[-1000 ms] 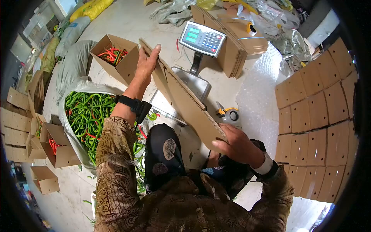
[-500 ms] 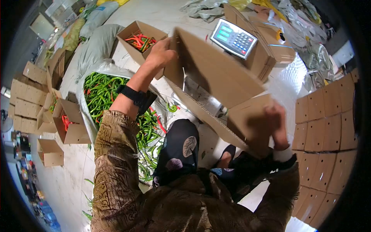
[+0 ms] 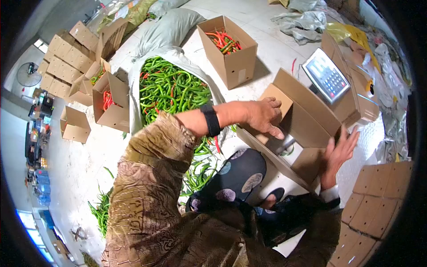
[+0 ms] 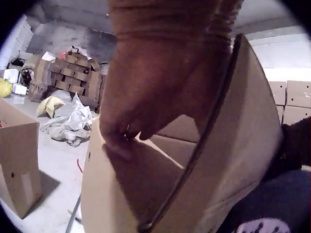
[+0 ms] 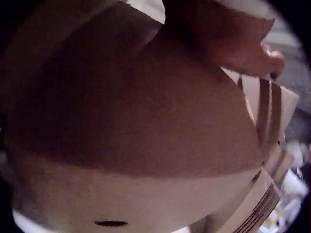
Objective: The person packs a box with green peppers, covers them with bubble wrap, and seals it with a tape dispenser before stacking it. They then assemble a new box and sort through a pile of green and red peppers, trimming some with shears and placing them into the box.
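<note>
A cardboard box (image 3: 307, 104) stands unfolded in front of the person, its top open and floor showing through inside. Over its left end, the left hand (image 3: 266, 116) lies with fingers spread on a light flap (image 3: 280, 99). In the left wrist view the left hand (image 4: 160, 92) reaches down between the box walls (image 4: 243, 131). At the opposite end, the right hand (image 3: 340, 153) rests against the outside of the end panel (image 3: 309, 164), fingers extended. The right wrist view shows the shaded box panel (image 5: 146, 121) filling most of the picture, below the right hand (image 5: 233, 43).
A sack of green chillies (image 3: 173, 91) lies left of the box. Beyond it stands a carton (image 3: 240, 66) with red chillies. A scale display (image 3: 327, 75) and folded cardboard (image 3: 356, 100) are behind the box. Stacked cartons (image 3: 373, 200) line the right side; smaller cartons (image 3: 111, 95) stand left.
The flat cardboard between the hands has been spread into a box shape and lowered. The left hand has moved from its far edge onto the end flap. The head view has turned left.
</note>
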The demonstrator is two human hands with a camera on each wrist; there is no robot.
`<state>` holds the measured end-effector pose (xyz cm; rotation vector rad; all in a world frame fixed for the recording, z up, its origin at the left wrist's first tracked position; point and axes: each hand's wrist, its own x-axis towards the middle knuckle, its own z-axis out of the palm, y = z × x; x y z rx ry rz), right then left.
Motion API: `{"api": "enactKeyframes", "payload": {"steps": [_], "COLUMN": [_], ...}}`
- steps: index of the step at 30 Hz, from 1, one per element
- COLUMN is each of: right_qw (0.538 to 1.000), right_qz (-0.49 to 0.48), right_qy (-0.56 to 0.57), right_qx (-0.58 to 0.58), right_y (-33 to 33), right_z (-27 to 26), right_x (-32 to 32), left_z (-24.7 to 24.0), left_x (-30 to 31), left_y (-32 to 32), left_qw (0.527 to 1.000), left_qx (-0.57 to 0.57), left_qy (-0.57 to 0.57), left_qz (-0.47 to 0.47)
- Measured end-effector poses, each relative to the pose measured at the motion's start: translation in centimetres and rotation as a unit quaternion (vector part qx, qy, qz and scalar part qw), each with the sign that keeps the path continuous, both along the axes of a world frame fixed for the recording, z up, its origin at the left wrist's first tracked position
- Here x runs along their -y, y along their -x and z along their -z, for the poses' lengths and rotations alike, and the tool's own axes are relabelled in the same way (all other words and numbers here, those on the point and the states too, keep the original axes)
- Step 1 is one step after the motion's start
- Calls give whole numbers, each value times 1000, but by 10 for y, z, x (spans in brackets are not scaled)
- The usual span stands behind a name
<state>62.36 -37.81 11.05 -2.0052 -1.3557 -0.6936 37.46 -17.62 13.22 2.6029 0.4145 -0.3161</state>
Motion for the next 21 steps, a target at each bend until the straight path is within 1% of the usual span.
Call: {"api": "enactKeyframes", "payload": {"steps": [1,2,3,4,5,6,7,9,10,11,12,13,14,15,17,18,19,21], "right_qw": [996,983,982,975,951,951,951,893,879,880,821,751,725,725,657,651,652,796], "right_qz": [-42,-86,-92,-167,-240,-246,-251,-324,-296,-298,-368,-436,-464,-465,-331,-301,-298,-220], "right_qy": [73,147,149,140,127,151,148,243,249,247,303,355,362,359,410,459,455,378], "right_qx": [36,75,75,-38,-148,-107,-104,-195,-279,-277,-314,-347,-359,-360,-538,-524,-528,-419], "right_y": [2,2,3,5,5,0,-4,-8,-3,-7,-11,-16,-22,-20,-17,-26,-24,-16], "right_z": [4,4,2,-1,-3,2,3,8,20,23,27,32,31,19,-12,-14,-11,0], "right_x": [9,9,4,1,-4,-10,-16,-24,-27,-24,-19,-18,-18,-19,-20,-26,-33,-52], "left_z": [25,13,17,25,31,43,47,57,56,58,58,58,59,57,56,55,55,53], "left_x": [-4,1,-4,-9,-14,-16,-20,-27,-26,-28,-31,-33,-33,-32,-28,-24,-21,-22], "left_y": [7,14,15,13,13,14,16,16,16,14,14,17,18,18,16,14,15,9], "left_qw": [996,994,994,991,986,974,974,961,956,955,951,947,952,952,952,948,948,954], "left_qx": [85,74,72,93,114,179,179,230,238,239,260,278,274,272,267,289,289,277], "left_qy": [-16,-77,-76,-97,-122,-136,-140,-156,-172,-175,-165,-156,-140,-141,-152,-137,-135,-114], "left_qz": [-27,-26,-32,-15,1,-11,-15,-6,-2,-3,12,25,16,17,14,6,12,15]}}
